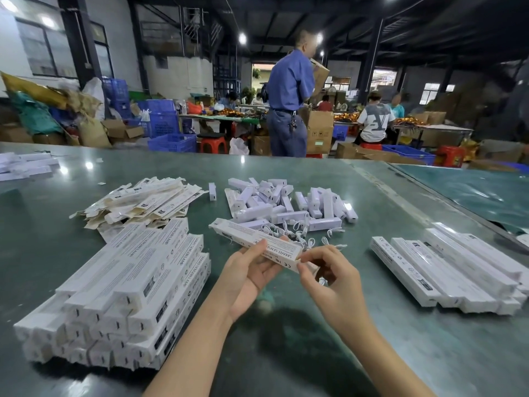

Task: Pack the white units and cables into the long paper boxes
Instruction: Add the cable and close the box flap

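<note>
Your left hand [252, 270] grips box [257, 241] mid-air above surface [315, 353]; right hand [329, 277] fingers [303, 266] pinch near end flap. Looks like closing step. Next, probably tuck flap, drop on right stack [446, 270].

Beyond the green table [286, 353]: blue crates [171, 142], red stools [213, 144], a standing person [289, 93] in blue.

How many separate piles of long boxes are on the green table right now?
4: a big stack near left, flattened ones behind it, a stack on the right, a small pile far left. Others may be out of frame.
</note>
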### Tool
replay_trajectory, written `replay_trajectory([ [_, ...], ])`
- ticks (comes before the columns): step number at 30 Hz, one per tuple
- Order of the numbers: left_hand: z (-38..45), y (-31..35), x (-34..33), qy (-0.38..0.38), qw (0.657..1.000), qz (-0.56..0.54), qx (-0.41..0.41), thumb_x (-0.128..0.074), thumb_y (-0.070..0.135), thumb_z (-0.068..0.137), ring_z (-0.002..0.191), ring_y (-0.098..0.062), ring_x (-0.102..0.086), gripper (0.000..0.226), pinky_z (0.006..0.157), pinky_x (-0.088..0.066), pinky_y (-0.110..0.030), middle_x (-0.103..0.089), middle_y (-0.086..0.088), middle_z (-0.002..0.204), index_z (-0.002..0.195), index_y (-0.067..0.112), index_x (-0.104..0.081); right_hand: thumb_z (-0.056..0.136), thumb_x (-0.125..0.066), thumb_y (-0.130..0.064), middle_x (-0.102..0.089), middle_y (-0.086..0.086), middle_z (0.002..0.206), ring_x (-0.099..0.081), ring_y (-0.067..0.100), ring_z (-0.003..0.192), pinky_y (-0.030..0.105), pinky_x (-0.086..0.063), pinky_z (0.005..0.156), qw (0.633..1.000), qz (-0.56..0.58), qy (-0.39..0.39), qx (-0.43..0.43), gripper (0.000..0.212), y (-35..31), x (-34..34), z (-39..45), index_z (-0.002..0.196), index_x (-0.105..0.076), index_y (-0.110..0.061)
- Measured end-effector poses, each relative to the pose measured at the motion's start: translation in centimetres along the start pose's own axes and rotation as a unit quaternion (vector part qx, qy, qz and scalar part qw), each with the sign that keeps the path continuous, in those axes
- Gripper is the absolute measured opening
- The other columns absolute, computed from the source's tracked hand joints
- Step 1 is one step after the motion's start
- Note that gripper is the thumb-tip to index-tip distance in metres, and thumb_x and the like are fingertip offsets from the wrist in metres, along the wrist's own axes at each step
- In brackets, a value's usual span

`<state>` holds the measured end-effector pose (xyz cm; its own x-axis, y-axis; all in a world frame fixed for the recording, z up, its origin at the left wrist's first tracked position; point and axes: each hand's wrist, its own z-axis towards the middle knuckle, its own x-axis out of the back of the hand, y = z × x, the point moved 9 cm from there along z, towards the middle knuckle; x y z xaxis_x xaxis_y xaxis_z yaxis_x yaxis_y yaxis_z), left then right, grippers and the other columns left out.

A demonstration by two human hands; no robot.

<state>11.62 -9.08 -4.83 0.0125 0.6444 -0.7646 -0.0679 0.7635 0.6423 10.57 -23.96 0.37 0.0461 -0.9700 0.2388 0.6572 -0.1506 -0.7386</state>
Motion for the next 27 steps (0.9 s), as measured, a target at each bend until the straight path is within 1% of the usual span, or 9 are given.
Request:
replay_trajectory([
  [3,-0.1,0.0,-0.2,-0.014,1.0,0.0,0.002,-0.058,0.007,0.085,0.102,-0.033,-0.07,0.046,0.075,-0.059,-0.033,-0.066,-0.026,0.12,0.128,-0.009,-0.049,0.081,-0.068,0.002,-0.061,-0.005,0.078,-0.044,0.004,0.058,0.018,-0.037,0.058,0.998,0.024,-0.007,-0.058,0.021,1.1,-0.3,-0.1,0.078,-0.063,-0.018],
  [5,-0.1,-0.3,-0.4,-0.02,1.0,0.009,0.01,-0.057,0.005,0.084,0.102,-0.033,-0.07,0.036,0.076,-0.06,-0.035,-0.066,-0.026,0.12,0.119,-0.003,-0.054,0.083,-0.067,-0.003,-0.058,-0.005,0.073,-0.044,0.009,0.059,0.025,-0.037,0.058,0.993,0.053,-0.005,-0.105,0.016,2.0,-0.4,-0.3,0.078,-0.058,-0.016],
  [8,-0.1,-0.4,-0.5,-0.019,1.0,0.016,0.01,-0.058,0.005,0.084,0.101,-0.033,-0.07,0.04,0.075,-0.06,-0.034,-0.066,-0.026,0.12,0.122,-0.004,-0.053,0.083,-0.067,-0.013,-0.057,0.002,0.079,-0.046,0.014,0.063,0.03,-0.039,0.06,0.982,0.107,-0.007,-0.153,0.012,2.6,-0.6,-0.4,0.084,-0.055,-0.012],
  [10,0.0,-0.1,-0.3,-0.012,1.0,0.016,-0.002,-0.058,0.007,0.083,0.1,-0.031,-0.071,0.051,0.074,-0.059,-0.033,-0.067,-0.025,0.12,0.131,-0.01,-0.047,0.077,-0.067,-0.019,-0.058,0.005,0.084,-0.048,0.014,0.065,0.027,-0.041,0.062,0.966,0.181,-0.007,-0.184,0.019,2.8,-0.9,-0.5,0.09,-0.057,-0.01],
  [11,0.0,0.1,-0.1,-0.009,1.0,0.016,-0.009,-0.058,0.008,0.083,0.101,-0.03,-0.071,0.056,0.075,-0.059,-0.033,-0.067,-0.024,0.12,0.134,-0.013,-0.044,0.078,-0.067,-0.017,-0.059,0.004,0.083,-0.05,0.014,0.065,0.026,-0.042,0.064,0.953,0.231,-0.005,-0.197,0.02,2.9,-1.2,-0.5,0.093,-0.058,-0.008],
  [13,0.0,0.4,0.1,-0.008,1.0,0.017,-0.019,-0.059,0.009,0.084,0.101,-0.03,-0.07,0.061,0.077,-0.059,-0.033,-0.067,-0.024,0.12,0.137,-0.015,-0.04,0.086,-0.067,-0.006,-0.062,0.003,0.081,-0.055,0.013,0.066,0.025,-0.045,0.067,0.931,0.297,-0.003,-0.212,0.012,3.0,-1.6,-0.6,0.097,-0.062,-0.006],
  [17,0.0,0.4,0.1,-0.009,1.0,0.016,-0.021,-0.06,0.009,0.084,0.103,-0.031,-0.07,0.063,0.078,-0.059,-0.033,-0.067,-0.024,0.12,0.138,-0.014,-0.038,0.089,-0.062,-0.001,-0.063,0.004,0.081,-0.056,0.013,0.064,0.021,-0.047,0.062,0.934,0.267,-0.006,-0.238,0.01,3.4,-1.7,-0.9,0.098,-0.062,-0.004],
  [22,0.0,0.6,-0.1,-0.015,1.0,0.015,-0.018,-0.058,0.01,0.087,0.107,-0.031,-0.068,0.062,0.08,-0.058,-0.034,-0.064,-0.024,0.125,0.14,-0.013,-0.036,0.084,-0.063,-0.003,-0.064,0.004,0.078,-0.054,0.015,0.063,0.02,-0.049,0.06,0.886,0.362,-0.018,-0.289,0.013,3.5,-2.4,-1.3,0.097,-0.063,-0.004],
  [27,-0.2,0.5,-0.4,-0.024,0.999,0.023,-0.008,-0.057,0.01,0.088,0.109,-0.031,-0.067,0.062,0.084,-0.058,-0.035,-0.063,-0.023,0.127,0.143,-0.01,-0.035,0.074,-0.069,-0.009,-0.063,0.016,0.097,-0.055,0.017,0.067,0.022,-0.051,0.067,0.852,0.412,-0.049,-0.321,0.028,3.7,-3.0,-1.5,0.101,-0.062,-0.002],
])
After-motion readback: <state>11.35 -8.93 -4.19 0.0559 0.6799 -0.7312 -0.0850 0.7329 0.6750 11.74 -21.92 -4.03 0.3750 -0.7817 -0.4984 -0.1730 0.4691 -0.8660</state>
